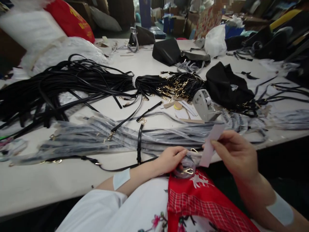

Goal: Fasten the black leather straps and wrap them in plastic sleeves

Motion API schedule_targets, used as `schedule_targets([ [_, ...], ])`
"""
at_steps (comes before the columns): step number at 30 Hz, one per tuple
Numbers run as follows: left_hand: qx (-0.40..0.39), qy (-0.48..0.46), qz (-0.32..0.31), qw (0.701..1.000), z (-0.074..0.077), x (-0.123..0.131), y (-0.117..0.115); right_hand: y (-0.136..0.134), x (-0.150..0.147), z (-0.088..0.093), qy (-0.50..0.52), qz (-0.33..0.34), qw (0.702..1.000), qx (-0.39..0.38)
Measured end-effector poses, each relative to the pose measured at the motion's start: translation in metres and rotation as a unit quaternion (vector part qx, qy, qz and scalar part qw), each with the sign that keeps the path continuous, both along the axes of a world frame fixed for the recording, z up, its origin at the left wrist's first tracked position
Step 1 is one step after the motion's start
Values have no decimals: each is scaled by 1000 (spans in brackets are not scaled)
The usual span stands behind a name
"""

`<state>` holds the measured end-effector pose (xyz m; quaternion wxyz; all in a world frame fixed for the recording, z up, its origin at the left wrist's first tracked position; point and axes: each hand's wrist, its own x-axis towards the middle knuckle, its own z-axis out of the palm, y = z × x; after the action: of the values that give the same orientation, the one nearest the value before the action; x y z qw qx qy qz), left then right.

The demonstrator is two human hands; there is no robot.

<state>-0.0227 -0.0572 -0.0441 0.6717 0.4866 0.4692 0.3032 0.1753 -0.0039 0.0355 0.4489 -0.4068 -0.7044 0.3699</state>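
My left hand (172, 158) is closed around a coiled strap (185, 172) in clear wrapping, with a gold clasp showing at its front, close to my red apron. Between the thumb and fingers of my right hand (238, 153) is a pale strip of paper (210, 146), held tilted just right of the coil. Plastic-wrapped straps (159, 135) lie across the table beyond both hands. A short black strap (139, 141) with a gold clasp rests over them, left of my left hand.
A big bundle of black straps (91, 77), tied with a white band, stretches over the left and middle. A white tape dispenser (202, 103) stands beside paper pieces (182, 113). Black bags (228, 83) and a white plastic bag (215, 40) lie farther back. The table's front edge runs below my arms.
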Motion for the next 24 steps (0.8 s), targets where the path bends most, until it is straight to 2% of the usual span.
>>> schedule_targets([
  [2,-11,-1,43,999,-4,4,-5,-28,5,-6,6,61,997,-51],
  [3,-9,-1,59,998,-6,6,-7,-37,7,-13,6,70,995,-68],
  [6,4,8,66,998,-10,12,-10,-50,9,-35,24,34,995,-90],
  [9,4,15,67,998,-12,15,-10,-54,10,-49,53,-2,996,-77],
  [13,-10,3,75,997,-14,19,-7,-62,13,-51,82,-16,995,-56],
  [18,-23,8,80,997,-15,26,-6,-62,16,-56,102,-9,992,-77],
  [24,-33,22,82,996,-15,28,-5,-53,27,-73,25,24,999,-26],
])
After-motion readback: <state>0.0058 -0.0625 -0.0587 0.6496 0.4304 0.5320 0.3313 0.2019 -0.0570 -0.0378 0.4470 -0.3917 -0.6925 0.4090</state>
